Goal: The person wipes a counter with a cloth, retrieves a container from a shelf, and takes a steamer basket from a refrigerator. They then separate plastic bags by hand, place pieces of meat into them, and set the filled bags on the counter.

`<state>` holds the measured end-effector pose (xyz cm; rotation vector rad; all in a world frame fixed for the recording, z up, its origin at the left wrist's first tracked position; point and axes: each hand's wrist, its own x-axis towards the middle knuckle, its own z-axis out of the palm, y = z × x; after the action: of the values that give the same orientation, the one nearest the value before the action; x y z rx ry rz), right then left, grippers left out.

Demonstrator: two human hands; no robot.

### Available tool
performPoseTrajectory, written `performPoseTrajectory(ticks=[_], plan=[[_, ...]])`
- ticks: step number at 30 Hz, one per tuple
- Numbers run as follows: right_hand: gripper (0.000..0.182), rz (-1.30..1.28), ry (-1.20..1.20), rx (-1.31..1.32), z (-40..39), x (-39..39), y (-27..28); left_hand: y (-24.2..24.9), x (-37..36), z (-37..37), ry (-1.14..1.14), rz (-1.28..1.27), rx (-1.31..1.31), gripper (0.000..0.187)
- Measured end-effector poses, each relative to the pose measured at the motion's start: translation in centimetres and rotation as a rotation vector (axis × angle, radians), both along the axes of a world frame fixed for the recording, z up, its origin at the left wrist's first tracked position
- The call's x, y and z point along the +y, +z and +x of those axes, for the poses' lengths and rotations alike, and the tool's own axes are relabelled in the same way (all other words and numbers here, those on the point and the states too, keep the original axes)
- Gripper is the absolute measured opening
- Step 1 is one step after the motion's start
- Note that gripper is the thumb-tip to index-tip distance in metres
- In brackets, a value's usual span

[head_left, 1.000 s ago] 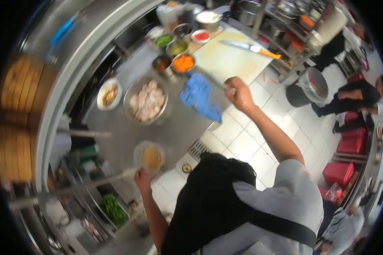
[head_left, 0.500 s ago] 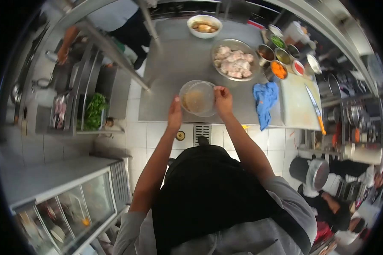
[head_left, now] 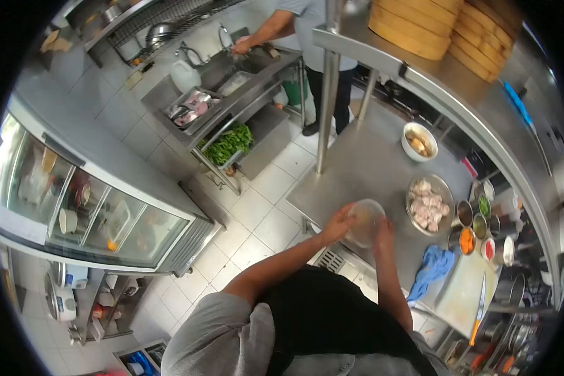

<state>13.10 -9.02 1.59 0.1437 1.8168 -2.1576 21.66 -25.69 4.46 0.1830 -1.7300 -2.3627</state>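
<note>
Between my two hands is a round, see-through plastic tub [head_left: 366, 216] with something light brown inside. My left hand [head_left: 339, 224] is closed on its left side and my right hand [head_left: 383, 232] on its right side, with the right fingers blurred. The tub is at the front edge of a steel table [head_left: 344, 169]. To its right, a metal bowl [head_left: 446, 219] holds pieces of raw, pale meat. A crumpled blue cloth [head_left: 433, 269] lies nearer the front edge.
A white bowl [head_left: 419, 141] stands farther back. Several small containers, one with orange pieces [head_left: 466, 240], line the right. A knife [head_left: 479, 310] lies on a cutting board [head_left: 464, 294]. Left are a glass-door fridge [head_left: 94, 207], leafy greens [head_left: 229, 145] and a person at a sink [head_left: 216, 72].
My view has swung left, bringing more of the fridge, sink and overhead shelf into sight. The tub stays between my hands, and my left fingers now reach over its side.
</note>
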Motion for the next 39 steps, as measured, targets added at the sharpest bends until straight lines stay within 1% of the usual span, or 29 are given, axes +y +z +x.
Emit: performPoseTrajectory(ticks=[1,3,4,6,7,9,10,11,12,13,15,16,17,18,20,22,23,24,25,27,28,29,30,31,33,35,36,37,39], plan=[[0.035,-0.031,0.007,-0.052,1.3,-0.2,0.4,0.4,-0.9,0.7,0.019,-0.005,0.005,0.04],[0.043,-0.164,0.178,-0.204,3.1,-0.9,2.6,1.1,-4.4,2.7,-0.073,-0.072,-0.056,0.049],[0.043,-0.167,0.195,-0.199,3.5,-2.0,4.5,1.8,-6.7,3.8,-0.057,-0.077,-0.05,0.049],[0.048,-0.302,0.654,-0.283,4.9,-4.8,7.4,3.5,-11.8,6.8,-0.232,0.029,-0.173,0.057],[0.048,-0.31,0.664,-0.282,5.0,-6.7,6.9,4.7,-13.4,7.9,-0.222,0.021,-0.175,0.057],[0.054,-0.344,0.722,-0.246,4.4,-11.2,5.0,7.2,-16.1,9.5,-0.032,-0.151,-0.208,0.077],[0.052,-0.352,0.707,-0.258,3.9,-13.8,4.6,8.0,-17.5,10.0,-0.018,-0.164,-0.198,0.077],[0.052,-0.362,0.731,-0.245,3.3,-16.0,4.4,8.7,-19.1,10.8,0.051,-0.387,-0.091,0.086],[0.052,-0.42,0.719,-0.351,3.0,-18.4,5.4,9.9,-21.2,11.4,0.122,-0.615,0.014,0.095],[0.053,-0.473,0.701,-0.458,2.9,-21.0,6.5,11.8,-23.1,11.6,0.104,-0.848,-0.007,0.11],[0.059,-0.403,0.763,-0.342,2.4,-26.1,9.7,13.2,-26.5,11.4,0.108,-0.929,0.011,0.103],[0.061,-0.412,0.861,-0.319,1.8,-31.6,12.3,12.9,-31.8,10.6,0.205,-0.908,0.001,0.094],[0.063,-0.404,0.951,-0.322,1.7,-33.7,13.7,13.4,-34.6,10.1,0.205,-0.922,0.005,0.094],[0.071,-0.397,0.996,-0.245,0.7,-36.7,14.8,14.3,-37.6,9.5,0.259,-0.88,0.053,0.09],[0.072,-0.493,0.989,-0.183,0.2,-42.2,19.8,17.4,-43.3,8.6,0.359,-0.792,0.162,0.086],[0.074,-0.599,0.977,-0.124,-0.8,-48.0,23.1,21.9,-49.6,7.7,0.4,-0.746,0.248,0.087],[0.07,-0.626,0.975,0.071,-1.2,-50.4,24.0,24.4,-52.5,7.6,0.443,-0.682,0.322,0.087],[0.067,-0.647,0.962,0.263,-1.1,-52.2,24.3,27.7,-55.2,7.7,0.536,-0.74,0.359,0.09],[0.067,-0.661,0.959,0.26,-1.0,-53.3,24.5,31.5,-57.8,7.9,0.632,-0.797,0.4,0.092],[0.061,-0.364,1.004,0.229,-1.4,-54.7,24.4,38.6,-63.4,8.5,0.76,-0.805,0.522,0.093],[0.053,-0.339,1.053,0.167,-1.8,-54.7,23.3,42.2,-66.1,9.2,0.925,-0.993,0.514,0.091],[0.05,-0.319,1.068,0.115,-2.1,-54.5,21.6,46.2,-68.0,9.7,0.905,-0.819,0.603,0.089],[0.048,-0.298,1.085,0.065,-2.4,-54.2,20.0,49.2,-72.7,10.4,1.098,-1.124,0.63,0.089],[0.047,-0.236,1.031,0.0,-2.4,-53.8,18.8,52.6,-74.6,11.1,1.219,-1.115,0.625,0.086],[0.044,-0.178,0.927,-0.106,-2.7,-52.8,16.3,59.0,-81.6,12.5,1.482,-1.258,0.502,0.086],[0.043,-0.198,0.869,-0.143,-3.2,-52.2,14.2,64.6,-87.2,12.2,1.7,-1.431,0.565,0.093],[0.042,-0.115,0.8,-0.204,-3.5,-52.3,13.6,67.1,-89.9,11.8,1.694,-1.442,0.582,0.093],[0.042,-0.028,0.732,-0.271,-3.7,-52.5,12.8,69.2,-92.6,11.5,1.767,-1.515,0.58,0.098],[0.04,-0.031,0.737,-0.283,-4.8,-53.3,11.0,72.0,-97.8,11.8,1.841,-1.597,0.578,0.102]])
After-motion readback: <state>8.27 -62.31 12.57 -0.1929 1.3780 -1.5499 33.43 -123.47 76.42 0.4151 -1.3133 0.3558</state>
